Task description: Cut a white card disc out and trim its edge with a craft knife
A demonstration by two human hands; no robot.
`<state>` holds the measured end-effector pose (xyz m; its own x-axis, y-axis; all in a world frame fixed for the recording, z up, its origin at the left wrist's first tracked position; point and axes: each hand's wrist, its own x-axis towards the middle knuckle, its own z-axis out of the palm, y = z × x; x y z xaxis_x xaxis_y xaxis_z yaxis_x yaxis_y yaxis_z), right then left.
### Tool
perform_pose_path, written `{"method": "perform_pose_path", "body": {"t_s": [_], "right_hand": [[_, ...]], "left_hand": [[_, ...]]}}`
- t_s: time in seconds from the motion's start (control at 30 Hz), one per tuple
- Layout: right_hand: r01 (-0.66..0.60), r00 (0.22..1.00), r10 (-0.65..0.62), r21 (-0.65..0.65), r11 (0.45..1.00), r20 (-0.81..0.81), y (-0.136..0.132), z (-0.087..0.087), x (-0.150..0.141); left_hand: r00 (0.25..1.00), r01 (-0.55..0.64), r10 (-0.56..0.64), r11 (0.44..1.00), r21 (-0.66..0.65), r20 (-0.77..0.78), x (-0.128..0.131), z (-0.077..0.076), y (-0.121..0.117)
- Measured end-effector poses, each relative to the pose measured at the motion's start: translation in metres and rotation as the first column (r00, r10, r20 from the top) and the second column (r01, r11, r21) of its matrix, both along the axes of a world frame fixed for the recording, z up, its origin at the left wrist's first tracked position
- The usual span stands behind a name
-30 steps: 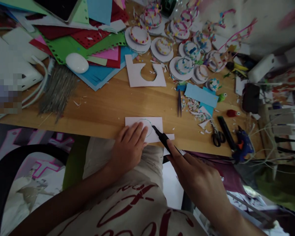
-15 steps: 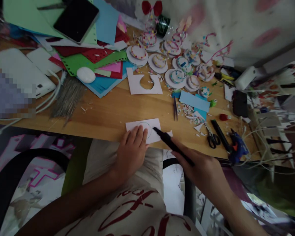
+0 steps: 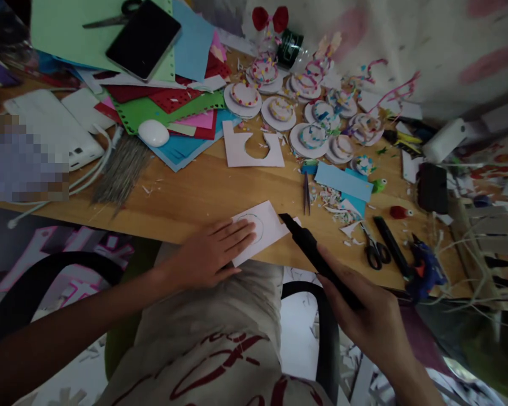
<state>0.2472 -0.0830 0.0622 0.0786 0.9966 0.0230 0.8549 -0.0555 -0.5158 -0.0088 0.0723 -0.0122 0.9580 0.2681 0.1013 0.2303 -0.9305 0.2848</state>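
Observation:
Near the table's front edge lies a white card [image 3: 267, 231] with a circle outlined on it, turned at an angle. My left hand [image 3: 220, 245] rests flat on the card's left part, fingers stretched over part of the circle. Wrapped in my right hand [image 3: 364, 304] is a black utility knife [image 3: 311, 251], its dark blade pointing up and left. The blade tip is just right of the card; whether it touches the table I cannot tell. Behind the card is another white sheet [image 3: 235, 151] with a round cut-out.
Several small decorated paper hats [image 3: 309, 140] stand at the back. Tweezers [image 3: 307, 193], scissors [image 3: 376, 254] and a blue glue gun [image 3: 425, 270] lie to the right. Coloured sheets [image 3: 195, 144], a phone [image 3: 144, 39], a white mouse [image 3: 153, 133] and a wire bundle [image 3: 122, 169] are on the left.
The card has turned anticlockwise under my left hand, which now lies flatter and more sideways. The knife in my right hand has moved off the card to the right.

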Motion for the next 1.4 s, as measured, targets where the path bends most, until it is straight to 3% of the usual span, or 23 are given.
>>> {"method": "perform_pose_path", "body": {"t_s": [0.1, 0.2, 0.33, 0.9, 1.2, 1.4], "right_hand": [[-0.022, 0.997, 0.024, -0.037, 0.999, 0.071, 0.000, -0.004, -0.006], [-0.057, 0.988, 0.063, -0.045, 0.997, 0.144, 0.003, -0.005, -0.010], [-0.100, 0.968, 0.106, -0.036, 0.994, 0.229, 0.011, -0.005, -0.011], [-0.202, 0.908, 0.226, -0.104, 0.974, 0.352, 0.032, 0.001, -0.010], [-0.270, 0.801, 0.305, -0.144, 0.952, 0.515, 0.035, 0.017, -0.015], [-0.259, 0.817, 0.299, -0.149, 0.954, 0.494, 0.034, 0.013, -0.015]], "left_hand": [[0.989, -0.151, 0.151, 0.985, 0.085, 0.004, 0.014, -0.010, -0.018], [0.945, -0.327, 0.323, 0.933, 0.149, 0.048, 0.035, -0.014, -0.041], [0.898, -0.439, 0.428, 0.884, 0.158, 0.097, 0.050, -0.015, -0.055], [0.876, -0.477, 0.455, 0.865, 0.154, 0.160, 0.051, -0.024, -0.056], [0.869, -0.487, 0.470, 0.867, 0.100, 0.156, 0.049, -0.022, -0.054], [0.854, -0.507, 0.492, 0.860, 0.062, 0.167, 0.048, -0.021, -0.054]]}}
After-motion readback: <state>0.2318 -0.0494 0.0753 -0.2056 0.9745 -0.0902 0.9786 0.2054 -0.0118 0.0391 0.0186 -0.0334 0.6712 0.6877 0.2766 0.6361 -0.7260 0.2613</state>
